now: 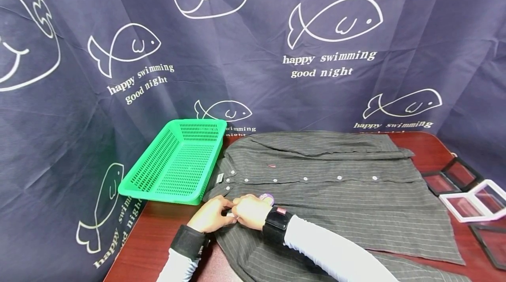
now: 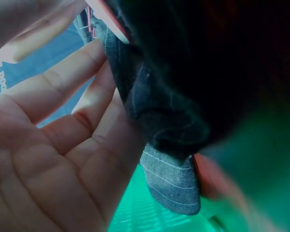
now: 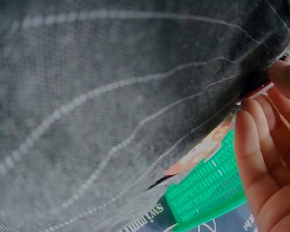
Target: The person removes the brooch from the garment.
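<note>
A dark grey pinstriped shirt (image 1: 340, 203) lies buttoned and spread out, its collar toward the left. My left hand (image 1: 213, 215) holds the cloth near the shoulder, fingers against the striped fabric (image 2: 169, 179) in the left wrist view. Close beside it, my right hand (image 1: 251, 211) pinches a small flat badge (image 3: 258, 91) at the cloth; only its red and white edge shows in the right wrist view. That same edge (image 2: 111, 21) shows near the left fingertips. A round purple badge (image 1: 267, 198) sits on the shirt just past the right hand, partly covered by it.
A green plastic basket (image 1: 215, 165) stands at the left, beside the collar. Black frame-like cases (image 1: 435, 178) and a white one (image 1: 454, 217) lie at the right table edge. The reddish table (image 1: 158, 229) backs onto a blue fish-print curtain (image 1: 253, 62).
</note>
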Motion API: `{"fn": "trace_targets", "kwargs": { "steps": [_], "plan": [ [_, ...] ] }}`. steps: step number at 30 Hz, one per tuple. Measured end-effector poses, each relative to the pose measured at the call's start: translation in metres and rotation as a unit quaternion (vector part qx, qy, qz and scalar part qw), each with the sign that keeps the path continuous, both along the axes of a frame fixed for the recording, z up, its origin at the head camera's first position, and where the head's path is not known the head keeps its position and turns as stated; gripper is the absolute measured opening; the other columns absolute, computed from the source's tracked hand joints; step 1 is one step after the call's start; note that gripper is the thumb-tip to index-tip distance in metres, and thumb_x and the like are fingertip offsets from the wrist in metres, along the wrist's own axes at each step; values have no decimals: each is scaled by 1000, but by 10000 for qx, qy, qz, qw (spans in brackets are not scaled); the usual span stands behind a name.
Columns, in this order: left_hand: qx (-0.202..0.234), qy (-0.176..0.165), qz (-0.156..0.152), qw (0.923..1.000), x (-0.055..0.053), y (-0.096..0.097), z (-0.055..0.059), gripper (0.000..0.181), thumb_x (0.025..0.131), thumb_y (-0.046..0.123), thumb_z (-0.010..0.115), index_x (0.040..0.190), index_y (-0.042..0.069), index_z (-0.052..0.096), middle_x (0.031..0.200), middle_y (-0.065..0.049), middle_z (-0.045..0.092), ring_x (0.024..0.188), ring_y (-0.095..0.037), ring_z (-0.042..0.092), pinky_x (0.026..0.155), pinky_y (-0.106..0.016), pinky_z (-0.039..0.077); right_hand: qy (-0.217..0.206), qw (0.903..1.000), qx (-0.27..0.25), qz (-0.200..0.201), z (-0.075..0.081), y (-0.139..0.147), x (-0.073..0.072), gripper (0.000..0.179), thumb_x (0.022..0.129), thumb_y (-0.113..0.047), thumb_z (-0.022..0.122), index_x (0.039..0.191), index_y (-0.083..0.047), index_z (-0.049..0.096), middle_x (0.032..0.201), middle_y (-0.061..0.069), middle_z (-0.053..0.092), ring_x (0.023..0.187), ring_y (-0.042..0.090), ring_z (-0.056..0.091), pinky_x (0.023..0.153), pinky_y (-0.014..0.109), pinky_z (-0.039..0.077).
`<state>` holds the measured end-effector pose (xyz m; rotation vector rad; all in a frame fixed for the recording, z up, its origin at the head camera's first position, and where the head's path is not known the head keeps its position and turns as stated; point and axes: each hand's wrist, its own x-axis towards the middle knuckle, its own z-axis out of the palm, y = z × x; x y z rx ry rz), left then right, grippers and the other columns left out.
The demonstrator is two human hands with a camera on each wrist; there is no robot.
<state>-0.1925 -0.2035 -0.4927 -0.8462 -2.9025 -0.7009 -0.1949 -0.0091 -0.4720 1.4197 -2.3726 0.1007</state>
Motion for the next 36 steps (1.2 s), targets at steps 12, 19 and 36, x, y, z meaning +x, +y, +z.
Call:
{"fn": "trace_targets", "kwargs": {
  "steps": [12, 19, 36],
  "plan": [
    [201, 5, 74, 9998, 5, 1, 8, 35, 74, 21, 81, 104, 6, 72, 97, -3, 68, 87, -16, 63, 78, -30, 52, 277, 9994, -59, 175, 1, 3, -2, 15, 75, -22, 75, 67, -19, 63, 73, -8, 58, 65, 8, 62, 64, 24, 48],
    [397, 129, 204, 9989, 9, 3, 12, 34, 73, 20, 82, 103, 9, 70, 95, -2, 66, 86, -17, 62, 79, -31, 52, 29, 9992, -334, 240, -3, 4, -5, 15, 75, -19, 76, 69, -19, 63, 72, -7, 57, 64, 8, 59, 60, 20, 46],
    [726, 289, 818, 9936, 9, 4, 22, 32, 68, 15, 86, 93, 8, 66, 87, 1, 62, 80, -15, 60, 73, -27, 50, -565, 9939, -892, -323, -2, 3, -3, 15, 76, -13, 75, 69, -17, 62, 70, -4, 55, 60, 11, 57, 55, 23, 44]
  ]
}}
